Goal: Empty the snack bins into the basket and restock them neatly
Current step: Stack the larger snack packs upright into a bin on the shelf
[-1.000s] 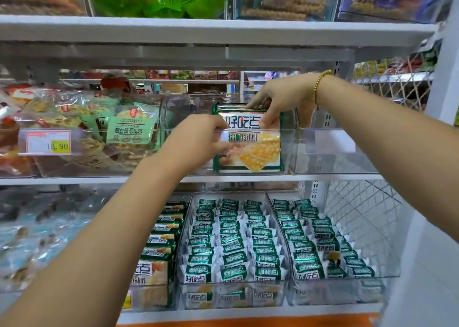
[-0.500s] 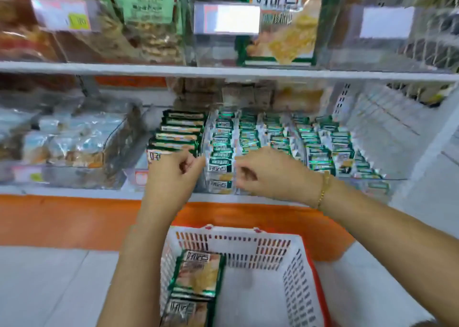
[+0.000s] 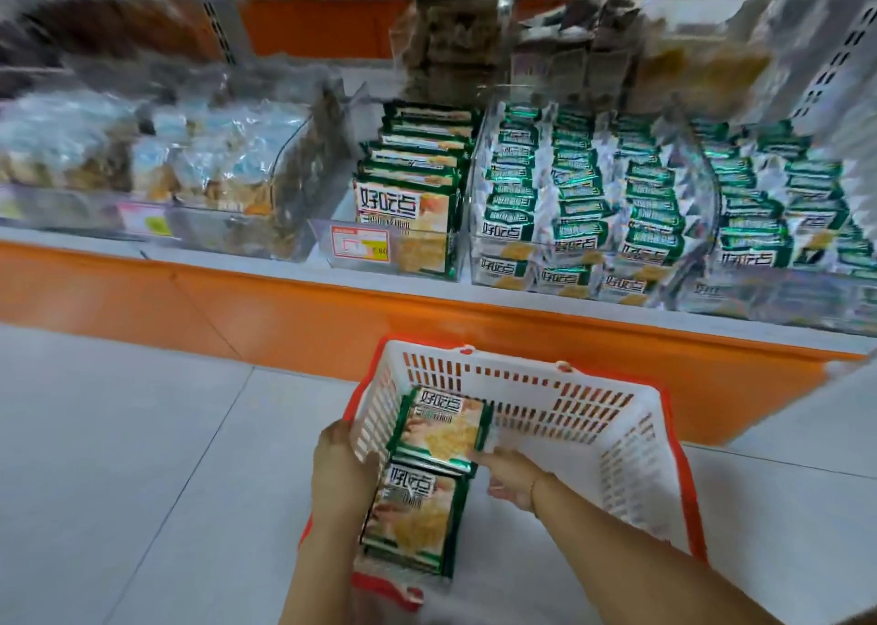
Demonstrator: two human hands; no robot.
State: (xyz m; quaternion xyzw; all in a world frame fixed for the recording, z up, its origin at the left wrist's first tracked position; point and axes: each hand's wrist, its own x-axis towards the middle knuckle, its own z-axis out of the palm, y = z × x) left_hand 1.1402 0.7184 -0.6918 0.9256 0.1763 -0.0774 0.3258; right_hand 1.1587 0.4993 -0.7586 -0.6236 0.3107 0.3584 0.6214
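A white basket (image 3: 612, 415) with a red rim sits on the grey tiled floor (image 3: 142, 434) in the lower centre of the frame. Two large green cracker packs lie against its left wall. The upper pack (image 3: 439, 427) is farther up the frame, and the lower pack (image 3: 413, 515) overlaps its bottom edge.

The left hand (image 3: 341, 472) is at the left edge of both packs with its back to the camera. Its fingers curl in toward the packs, but it is unclear whether they grip one. The right hand (image 3: 510, 475), with a thin bracelet (image 3: 532, 488) on the wrist, reaches in from the lower right. Its fingers are stretched out fairly straight, and their tips touch the bottom right corner of the upper pack without closing on it.

Across the top half of the frame runs a shelf with an orange base (image 3: 427, 330). At its centre, a clear bin (image 3: 332, 225) holds a row of the same large packs standing on edge, with a price tag (image 3: 360, 244) on its front. Just to the right is a bin of small green packets (image 3: 569, 197), packed in neat rows. A similar bin (image 3: 783, 206) sits farther right. At the left is a blurred bin of pale bagged snacks (image 3: 142, 159).
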